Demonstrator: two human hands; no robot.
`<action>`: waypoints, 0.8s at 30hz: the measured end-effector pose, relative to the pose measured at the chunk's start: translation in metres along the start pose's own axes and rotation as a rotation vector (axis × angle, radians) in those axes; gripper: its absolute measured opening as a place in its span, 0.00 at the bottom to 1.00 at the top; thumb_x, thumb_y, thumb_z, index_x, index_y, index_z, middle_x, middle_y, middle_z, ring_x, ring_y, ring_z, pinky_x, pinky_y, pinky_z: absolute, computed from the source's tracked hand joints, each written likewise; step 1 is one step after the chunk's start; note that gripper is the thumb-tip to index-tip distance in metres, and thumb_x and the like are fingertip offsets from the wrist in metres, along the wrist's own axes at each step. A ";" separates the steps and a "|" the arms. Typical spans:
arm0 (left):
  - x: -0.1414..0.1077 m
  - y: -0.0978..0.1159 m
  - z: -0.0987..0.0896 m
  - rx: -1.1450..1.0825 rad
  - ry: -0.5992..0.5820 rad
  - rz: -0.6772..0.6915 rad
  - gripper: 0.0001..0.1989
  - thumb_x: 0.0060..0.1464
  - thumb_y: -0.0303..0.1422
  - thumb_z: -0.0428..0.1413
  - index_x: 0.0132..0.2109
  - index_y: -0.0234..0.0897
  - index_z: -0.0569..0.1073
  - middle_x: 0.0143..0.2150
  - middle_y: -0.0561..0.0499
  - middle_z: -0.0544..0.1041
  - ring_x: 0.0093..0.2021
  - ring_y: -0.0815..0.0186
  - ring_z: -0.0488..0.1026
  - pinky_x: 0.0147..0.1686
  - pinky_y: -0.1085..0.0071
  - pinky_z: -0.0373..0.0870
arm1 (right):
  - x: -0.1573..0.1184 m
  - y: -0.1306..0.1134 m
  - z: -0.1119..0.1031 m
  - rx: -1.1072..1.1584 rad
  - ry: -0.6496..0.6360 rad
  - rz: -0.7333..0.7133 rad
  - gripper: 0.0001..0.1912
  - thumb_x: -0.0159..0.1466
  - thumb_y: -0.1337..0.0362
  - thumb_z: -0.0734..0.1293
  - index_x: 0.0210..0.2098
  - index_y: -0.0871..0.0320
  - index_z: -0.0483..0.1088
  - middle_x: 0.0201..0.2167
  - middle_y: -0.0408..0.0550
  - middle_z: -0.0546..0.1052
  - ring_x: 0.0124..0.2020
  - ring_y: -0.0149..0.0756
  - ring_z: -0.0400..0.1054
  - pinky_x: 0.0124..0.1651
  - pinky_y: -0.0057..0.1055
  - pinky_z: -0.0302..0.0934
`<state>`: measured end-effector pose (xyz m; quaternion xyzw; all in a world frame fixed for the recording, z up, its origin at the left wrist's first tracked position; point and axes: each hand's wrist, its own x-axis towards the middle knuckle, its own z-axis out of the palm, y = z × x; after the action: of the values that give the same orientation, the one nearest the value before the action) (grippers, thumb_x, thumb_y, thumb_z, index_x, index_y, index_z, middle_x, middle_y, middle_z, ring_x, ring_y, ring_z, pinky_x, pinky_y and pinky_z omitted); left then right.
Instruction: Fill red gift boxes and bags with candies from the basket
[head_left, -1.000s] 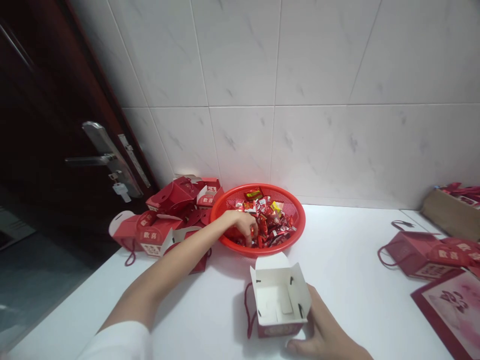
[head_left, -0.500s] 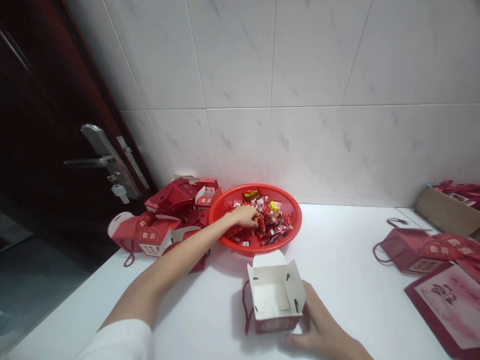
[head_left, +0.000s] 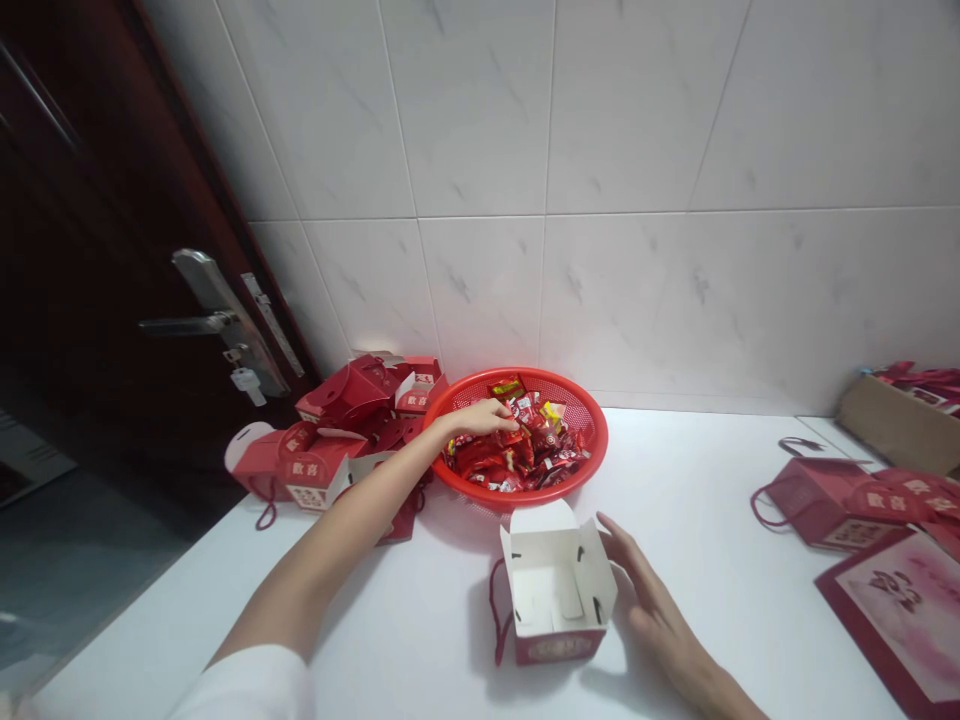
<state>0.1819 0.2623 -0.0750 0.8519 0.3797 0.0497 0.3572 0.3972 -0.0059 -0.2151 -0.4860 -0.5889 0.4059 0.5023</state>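
A red plastic basket [head_left: 596,455] holds a heap of wrapped candies [head_left: 544,450], mostly red with some yellow. My left hand [head_left: 480,416] reaches over the heap from the left, fingers stretched out and their tips against the wrappers; its underside is hidden. In front of the basket an open gift box [head_left: 559,648] stands upright, dark red outside and white inside, flaps raised. Nothing lies inside it, and a cord handle hangs at its left. My right hand [head_left: 652,610] is open just right of this box, thumb and fingers apart.
Several red gift boxes [head_left: 322,470] are piled left of the basket. More red boxes [head_left: 832,505], a pink-and-red printed bag [head_left: 904,610] and a cardboard carton [head_left: 892,425] sit at the right. A dark cable [head_left: 799,445] lies near the wall. A door handle [head_left: 184,326] is at the left.
My left hand has shifted slightly up and back over the candies, its fingers straighter. My right hand has let go of the box and spread open beside it. The view has shifted slightly.
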 end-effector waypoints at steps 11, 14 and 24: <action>-0.003 0.013 0.009 -0.217 0.053 0.106 0.29 0.45 0.60 0.58 0.23 0.36 0.66 0.20 0.56 0.68 0.25 0.69 0.66 0.28 0.71 0.58 | 0.121 -0.089 -0.008 -0.064 0.304 -0.269 0.13 0.62 0.54 0.69 0.42 0.54 0.74 0.42 0.52 0.80 0.41 0.43 0.74 0.47 0.42 0.69; -0.003 0.022 0.013 -0.255 0.116 0.204 0.29 0.45 0.59 0.59 0.22 0.35 0.67 0.19 0.59 0.60 0.23 0.72 0.58 0.26 0.72 0.53 | 0.160 -0.090 0.000 0.003 0.336 -0.208 0.16 0.56 0.54 0.72 0.40 0.56 0.74 0.41 0.52 0.80 0.38 0.41 0.75 0.42 0.40 0.70; 0.016 0.032 0.020 -0.593 0.242 0.239 0.21 0.53 0.48 0.61 0.42 0.33 0.71 0.39 0.47 0.78 0.40 0.64 0.76 0.45 0.66 0.71 | 0.193 -0.071 0.008 0.287 0.307 -0.135 0.16 0.49 0.52 0.75 0.30 0.57 0.75 0.27 0.46 0.80 0.28 0.39 0.73 0.33 0.36 0.69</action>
<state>0.2202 0.2473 -0.0724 0.7373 0.2858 0.3000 0.5336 0.3727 0.1689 -0.1096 -0.4249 -0.4730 0.3722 0.6762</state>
